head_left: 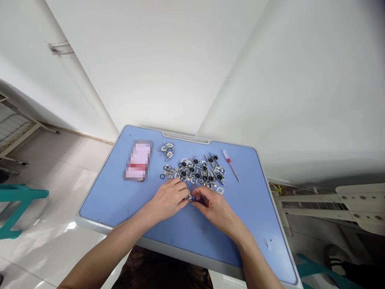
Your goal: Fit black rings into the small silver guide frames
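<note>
My left hand [171, 197] is closed, its fingertips pinching a small metal flanged fitting [189, 197] low over the table. Close beside it, my right hand [214, 205] has its thumb and fingers curled together at the fitting's right side; whether they grip the fitting or another small piece is hidden. Just beyond both hands lies a pile of metal fittings [204, 168], several with round black faces. A loose flat flange plate [220, 190] rests at the pile's right edge, and a black rubber ring [162, 176] at its left. Farther back is a smaller cluster of metal fittings [168, 147].
The blue tabletop [105, 200] has a raised grey rim and stands against a white wall. A pixelated pink and red rectangular object [138, 160] lies at left, a red-and-clear pen [231, 165] at right. Teal stools [21, 200] and a metal frame [319, 206] flank the table.
</note>
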Available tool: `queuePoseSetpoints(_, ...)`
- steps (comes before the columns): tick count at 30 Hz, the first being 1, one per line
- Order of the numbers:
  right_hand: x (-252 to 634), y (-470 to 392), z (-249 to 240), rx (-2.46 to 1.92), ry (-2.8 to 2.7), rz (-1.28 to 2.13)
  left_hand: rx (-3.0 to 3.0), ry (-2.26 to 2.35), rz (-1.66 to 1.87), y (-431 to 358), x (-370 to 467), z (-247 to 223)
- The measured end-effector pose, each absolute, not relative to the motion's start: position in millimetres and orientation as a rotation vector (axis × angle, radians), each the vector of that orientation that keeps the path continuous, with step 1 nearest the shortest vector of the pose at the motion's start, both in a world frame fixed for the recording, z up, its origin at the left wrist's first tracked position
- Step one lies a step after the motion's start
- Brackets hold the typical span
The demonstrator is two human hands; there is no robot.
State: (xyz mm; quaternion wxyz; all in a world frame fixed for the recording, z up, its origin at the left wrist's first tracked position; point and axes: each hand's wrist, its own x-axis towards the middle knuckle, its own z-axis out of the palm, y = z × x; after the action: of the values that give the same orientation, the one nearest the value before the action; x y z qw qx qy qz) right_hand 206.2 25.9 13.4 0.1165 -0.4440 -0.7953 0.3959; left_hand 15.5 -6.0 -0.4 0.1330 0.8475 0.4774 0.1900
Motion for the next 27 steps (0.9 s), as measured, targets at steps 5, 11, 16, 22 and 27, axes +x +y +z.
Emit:
queuePoseSetpoints(5, 203.7, 24.0, 14.5, -1.129, -2.434, 1.005, 2.441, 1.411, 0.556, -6.1, 15.0, 1.2)
queuePoseSetpoints(11, 204.5, 23.2, 14.0, -1.073, -2.485, 0.941, 2.430, 1.401, 0.573, -6.0, 14.8, -1.0)
queuePoseSetpoints(16, 207.6, 24.0, 17.6, -1.041, -2.482, 0.945, 2.416, 1.391, 0.571, -5.9, 14.4, -1.8)
queuePoseSetpoints(22, 209.2, 25.1, 20.3, -1.016, -2.466, 0.961, 2.394, 1.389, 0.568, -5.8, 13.7, -2.2)
queuePoseSetpoints(27, 207.4, 23.4, 22.6, -1.018, -2.474, 0.978, 2.397, 1.388, 0.565, -5.7, 13.6, -1.8)
